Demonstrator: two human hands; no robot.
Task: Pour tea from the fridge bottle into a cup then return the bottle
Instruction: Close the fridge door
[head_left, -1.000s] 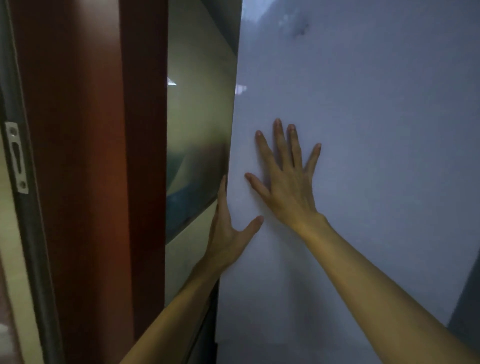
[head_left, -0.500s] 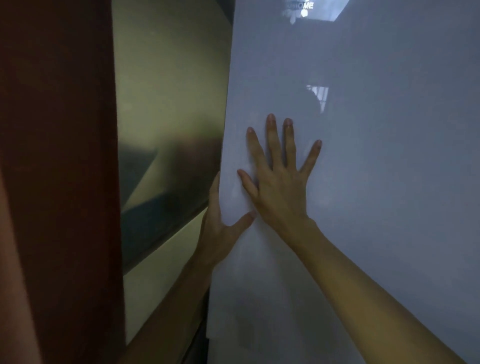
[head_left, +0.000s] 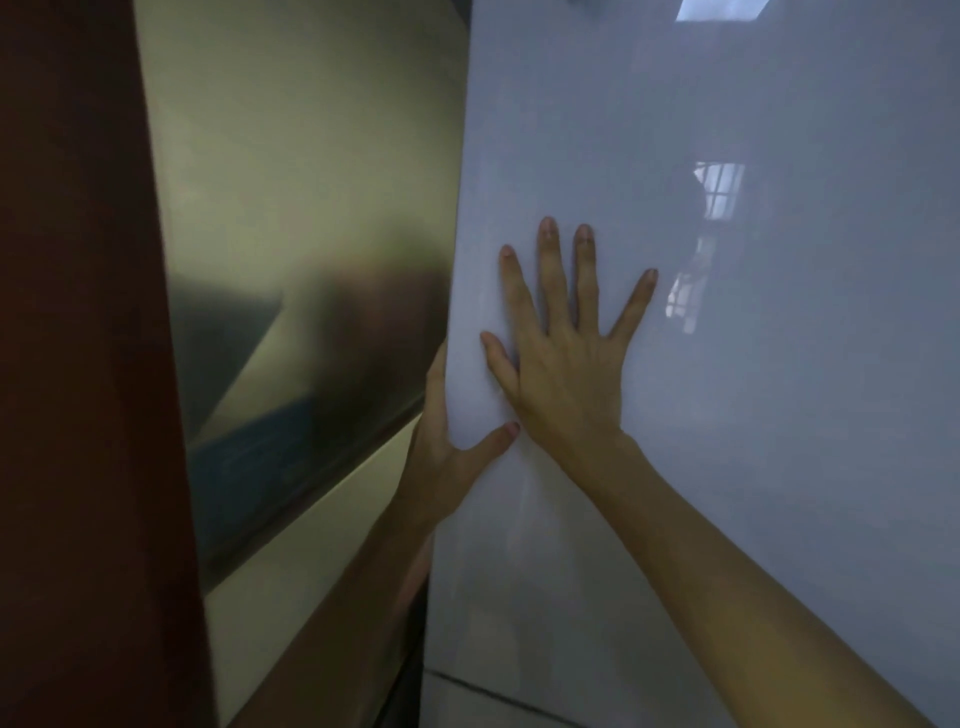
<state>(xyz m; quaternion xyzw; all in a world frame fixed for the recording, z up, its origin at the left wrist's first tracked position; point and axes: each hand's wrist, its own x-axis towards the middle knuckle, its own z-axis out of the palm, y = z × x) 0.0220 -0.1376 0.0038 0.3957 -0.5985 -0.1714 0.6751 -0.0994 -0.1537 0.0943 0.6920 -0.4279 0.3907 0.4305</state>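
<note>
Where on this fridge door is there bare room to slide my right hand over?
The fridge door is bare right of the right hand, across to the window reflection, and above its fingers. Below the wrist it is bare too. The left edge is crowded: the left hand wraps it, thumb almost meeting the right palm.

The fridge door (head_left: 753, 415) fills the right of the view. The right hand (head_left: 566, 358) lies flat on its front face, near its left edge. The left hand (head_left: 447, 447) wraps that edge just below-left, thumb on the front. Left of the door stands a panel (head_left: 311, 208), then a frame (head_left: 78, 364) at far left
</note>
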